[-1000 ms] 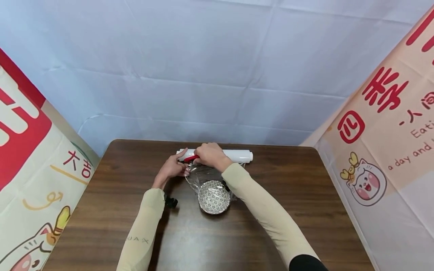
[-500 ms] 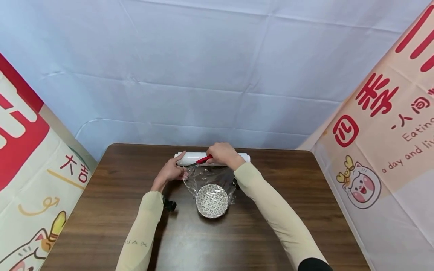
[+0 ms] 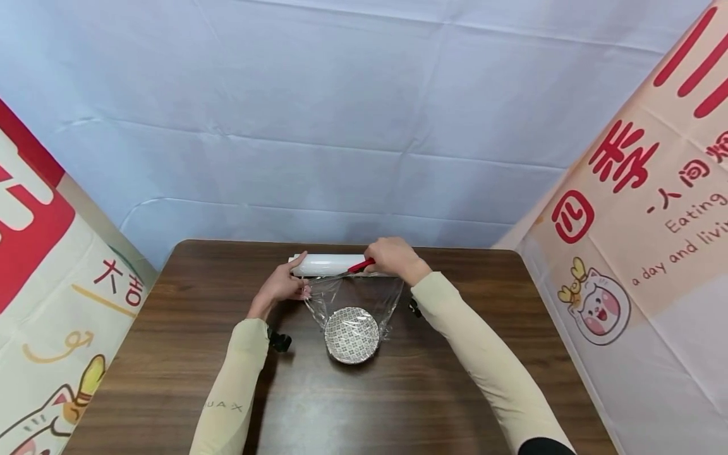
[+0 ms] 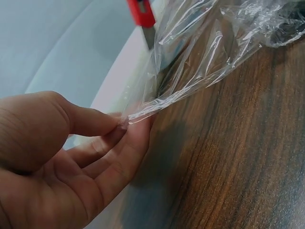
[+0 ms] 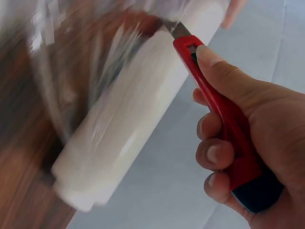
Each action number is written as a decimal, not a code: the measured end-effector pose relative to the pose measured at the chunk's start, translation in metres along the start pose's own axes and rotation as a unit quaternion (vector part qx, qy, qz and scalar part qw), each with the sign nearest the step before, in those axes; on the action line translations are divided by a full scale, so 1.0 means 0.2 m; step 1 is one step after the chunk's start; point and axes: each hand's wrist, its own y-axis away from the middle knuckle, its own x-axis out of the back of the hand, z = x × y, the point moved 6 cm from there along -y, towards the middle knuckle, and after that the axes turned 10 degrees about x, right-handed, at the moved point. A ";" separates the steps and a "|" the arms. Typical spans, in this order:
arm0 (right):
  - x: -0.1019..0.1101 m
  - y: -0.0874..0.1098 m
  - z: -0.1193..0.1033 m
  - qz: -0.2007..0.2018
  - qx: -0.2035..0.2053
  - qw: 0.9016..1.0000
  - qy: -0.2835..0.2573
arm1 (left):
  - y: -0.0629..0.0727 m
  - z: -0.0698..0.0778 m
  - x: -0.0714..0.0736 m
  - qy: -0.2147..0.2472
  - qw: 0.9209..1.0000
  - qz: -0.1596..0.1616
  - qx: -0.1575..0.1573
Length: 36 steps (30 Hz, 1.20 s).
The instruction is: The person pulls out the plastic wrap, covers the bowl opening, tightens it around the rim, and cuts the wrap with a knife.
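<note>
A white roll of cling film (image 3: 327, 265) lies along the table's far edge. From it a clear sheet of film (image 3: 355, 294) stretches toward me, over a round bowl (image 3: 351, 335) with a grey-white pattern. My left hand (image 3: 282, 284) is at the roll's left end; in the left wrist view its thumb and fingers pinch the film's edge. My right hand (image 5: 267, 109) grips a red utility knife (image 5: 214, 98) with a dark end, thumb on its slider. The knife's blade (image 5: 179, 30) is out and meets the film beside the roll, about midway along it.
The brown wooden table (image 3: 455, 354) carries the bowl and roll. Behind it hangs a pale blue-white cloth (image 3: 318, 126). Printed banners stand at the left (image 3: 108, 328) and the right (image 3: 620, 253). Bunched film (image 4: 276, 24) shows around the bowl.
My right hand has drawn the utility knife rightward along the roll from near my left hand. The left hand keeps its pinch on the film at the roll's left end.
</note>
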 end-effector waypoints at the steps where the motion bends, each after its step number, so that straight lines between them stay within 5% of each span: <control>1: 0.00 0.02 0.01 0.000 -0.002 1.000 0.001 | 0.00 0.00 0.00 0.001 1.000 -0.001 0.001; 7: 0.01 0.08 0.05 0.008 0.010 1.000 0.005 | 0.00 -0.01 0.00 0.008 1.000 -0.004 0.007; 16: 0.08 0.14 0.10 0.034 -0.006 0.997 -0.074 | 0.00 0.01 -0.03 -0.019 0.999 -0.044 0.005; 22: 0.15 0.16 0.11 0.055 -0.005 0.994 -0.093 | -0.01 0.08 -0.04 -0.093 0.994 -0.042 -0.045; 29: 0.13 0.15 0.11 0.041 -0.013 0.995 -0.087 | -0.02 0.21 -0.09 -0.223 0.973 -0.016 -0.061; 32: 0.12 0.15 0.12 0.035 -0.013 0.995 -0.089 | -0.04 0.25 -0.14 -0.235 0.970 -0.010 -0.066; 36: 0.13 0.16 0.13 0.037 -0.015 0.995 -0.089 | -0.08 0.26 -0.23 -0.207 0.975 -0.036 -0.074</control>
